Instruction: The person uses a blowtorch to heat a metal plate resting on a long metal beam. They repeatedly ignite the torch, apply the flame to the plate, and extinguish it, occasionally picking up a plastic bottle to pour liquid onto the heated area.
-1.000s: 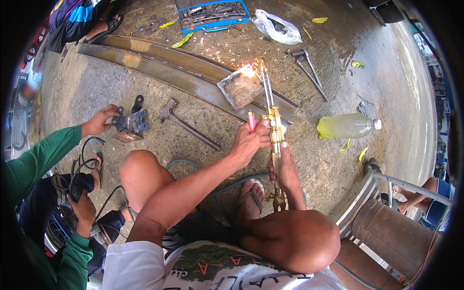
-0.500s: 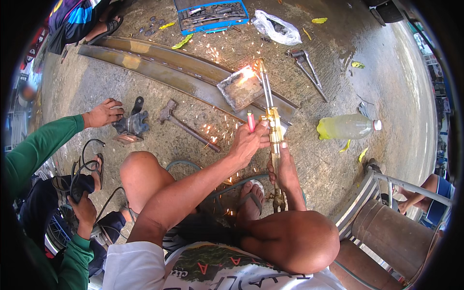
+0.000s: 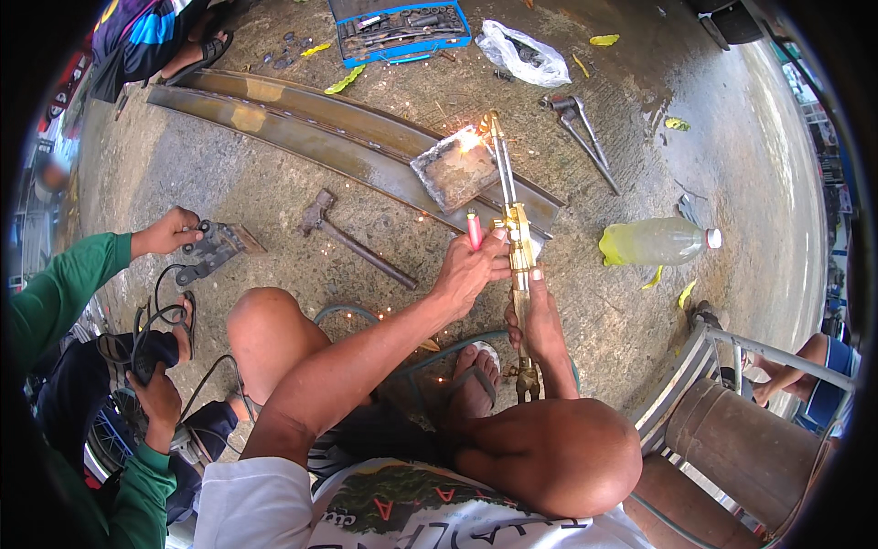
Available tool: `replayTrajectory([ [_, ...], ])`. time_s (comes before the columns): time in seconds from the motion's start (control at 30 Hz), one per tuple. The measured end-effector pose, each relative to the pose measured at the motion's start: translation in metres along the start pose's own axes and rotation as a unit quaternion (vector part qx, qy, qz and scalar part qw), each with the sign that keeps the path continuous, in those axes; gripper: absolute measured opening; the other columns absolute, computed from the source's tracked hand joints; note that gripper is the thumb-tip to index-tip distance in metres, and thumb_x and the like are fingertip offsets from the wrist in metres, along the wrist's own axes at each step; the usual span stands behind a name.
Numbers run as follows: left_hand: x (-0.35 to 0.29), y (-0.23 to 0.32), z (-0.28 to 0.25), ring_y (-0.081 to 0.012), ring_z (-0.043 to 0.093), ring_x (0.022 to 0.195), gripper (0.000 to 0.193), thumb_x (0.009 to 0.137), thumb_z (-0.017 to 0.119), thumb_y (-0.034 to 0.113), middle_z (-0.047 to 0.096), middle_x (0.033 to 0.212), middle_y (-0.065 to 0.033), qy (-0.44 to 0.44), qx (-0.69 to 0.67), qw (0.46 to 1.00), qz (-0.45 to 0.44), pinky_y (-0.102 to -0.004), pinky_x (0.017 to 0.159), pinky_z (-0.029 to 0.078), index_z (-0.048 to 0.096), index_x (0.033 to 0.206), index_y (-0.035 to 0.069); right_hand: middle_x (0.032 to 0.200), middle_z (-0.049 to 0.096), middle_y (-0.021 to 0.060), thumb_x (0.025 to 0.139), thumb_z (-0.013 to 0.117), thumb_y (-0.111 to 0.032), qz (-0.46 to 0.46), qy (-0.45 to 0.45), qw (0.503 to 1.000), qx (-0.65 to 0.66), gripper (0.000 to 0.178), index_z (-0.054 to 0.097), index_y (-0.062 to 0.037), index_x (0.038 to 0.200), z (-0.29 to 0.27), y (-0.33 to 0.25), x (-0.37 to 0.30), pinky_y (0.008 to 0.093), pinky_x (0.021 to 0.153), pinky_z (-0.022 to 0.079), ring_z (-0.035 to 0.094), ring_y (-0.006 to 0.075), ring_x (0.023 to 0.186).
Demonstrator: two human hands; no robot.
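Note:
A brass cutting torch [image 3: 519,229] points away from me, its tip at the edge of a thick metal plate [image 3: 455,174], where a bright glow and a few sparks show. My right hand [image 3: 543,322] is closed round the torch's handle, thumb on top. Higher up, my left hand [image 3: 465,273] grips the torch by its brass fittings, and a pink lighter [image 3: 475,231] sticks up from the same fingers. The plate rests across two long steel channels [image 3: 320,146]. A hose [image 3: 439,355] runs over the ground by my sandalled foot.
To the left, a green-sleeved co-worker's hand [image 3: 170,231] holds a dark metal bracket [image 3: 218,253]. A hammer [image 3: 352,236] lies nearby. Beyond are a blue socket set [image 3: 402,37], a plastic bag [image 3: 521,53] and ratchet tools [image 3: 583,137]. Rightward lie a bottle [image 3: 654,242] and a metal-framed chair [image 3: 732,439].
Far fewer sparks fly now, and those over the hammer and ground have mostly gone. The co-worker's hand has tipped the bracket over and drawn it left. My hands hold still.

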State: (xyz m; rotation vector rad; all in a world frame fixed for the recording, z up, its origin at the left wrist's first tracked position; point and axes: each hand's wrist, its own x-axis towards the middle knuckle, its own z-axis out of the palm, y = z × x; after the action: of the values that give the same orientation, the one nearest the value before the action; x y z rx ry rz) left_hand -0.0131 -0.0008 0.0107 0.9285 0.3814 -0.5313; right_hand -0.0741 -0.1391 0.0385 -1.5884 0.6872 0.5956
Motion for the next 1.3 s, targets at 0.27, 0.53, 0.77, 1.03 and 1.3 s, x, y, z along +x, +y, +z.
replayTrajectory([
  [0.27, 0.0013, 0.0003, -0.0028, -0.0323, 0.072, 0.096, 0.037, 0.104, 0.055, 0.024, 0.065, 0.114, -0.0250, 0.005, 0.000, 1.000, 0.001, -0.0405, 0.084, 0.062, 0.054, 0.121, -0.008, 0.059, 0.045, 0.0030, 0.102, 0.028, -0.066, 0.002, -0.011, 1.000, 0.006, 0.062, 0.050, -0.0081, 0.095, 0.0009, 0.0040, 0.0048, 0.0290, 0.037, 0.035, 0.042, 0.0134, 0.041],
  [0.53, -0.0006, 0.0036, 0.0003, -0.0337, 0.071, 0.099, 0.036, 0.104, 0.054, 0.024, 0.065, 0.114, -0.0251, 0.006, -0.004, 1.000, -0.003, -0.0413, 0.086, 0.061, 0.054, 0.122, -0.008, 0.059, 0.046, 0.0032, 0.102, 0.027, -0.066, -0.003, -0.007, 1.000, 0.004, 0.063, 0.050, -0.0082, 0.093, 0.0006, 0.0011, 0.0036, 0.0292, 0.037, 0.035, 0.041, 0.0137, 0.040],
  [0.77, 0.0018, 0.0017, -0.0037, -0.0350, 0.071, 0.099, 0.039, 0.104, 0.054, 0.025, 0.064, 0.116, -0.0259, 0.002, -0.005, 1.000, 0.000, -0.0417, 0.085, 0.061, 0.053, 0.124, -0.008, 0.058, 0.045, 0.0031, 0.101, 0.026, -0.067, -0.010, -0.011, 1.000, 0.003, 0.065, 0.051, -0.0077, 0.093, 0.0020, 0.0020, 0.0058, 0.0289, 0.037, 0.034, 0.041, 0.0135, 0.040],
  [1.03, 0.0013, 0.0017, -0.0020, -0.0358, 0.071, 0.099, 0.039, 0.104, 0.055, 0.025, 0.064, 0.117, -0.0266, 0.014, -0.006, 1.000, 0.001, -0.0426, 0.085, 0.061, 0.053, 0.125, -0.008, 0.059, 0.046, 0.0032, 0.100, 0.026, -0.069, -0.013, 0.000, 1.000, -0.008, 0.068, 0.052, -0.0064, 0.095, 0.0012, 0.0045, 0.0088, 0.0288, 0.037, 0.034, 0.041, 0.0131, 0.041],
  [1.3, 0.0008, 0.0038, -0.0005, -0.0354, 0.071, 0.098, 0.038, 0.104, 0.055, 0.024, 0.064, 0.116, -0.0260, 0.011, -0.006, 1.000, -0.004, -0.0420, 0.085, 0.061, 0.053, 0.125, -0.008, 0.059, 0.046, 0.0041, 0.100, 0.028, -0.070, -0.015, -0.004, 1.000, -0.004, 0.068, 0.052, -0.0063, 0.096, 0.0002, 0.0025, 0.0068, 0.0289, 0.037, 0.035, 0.041, 0.0133, 0.041],
])
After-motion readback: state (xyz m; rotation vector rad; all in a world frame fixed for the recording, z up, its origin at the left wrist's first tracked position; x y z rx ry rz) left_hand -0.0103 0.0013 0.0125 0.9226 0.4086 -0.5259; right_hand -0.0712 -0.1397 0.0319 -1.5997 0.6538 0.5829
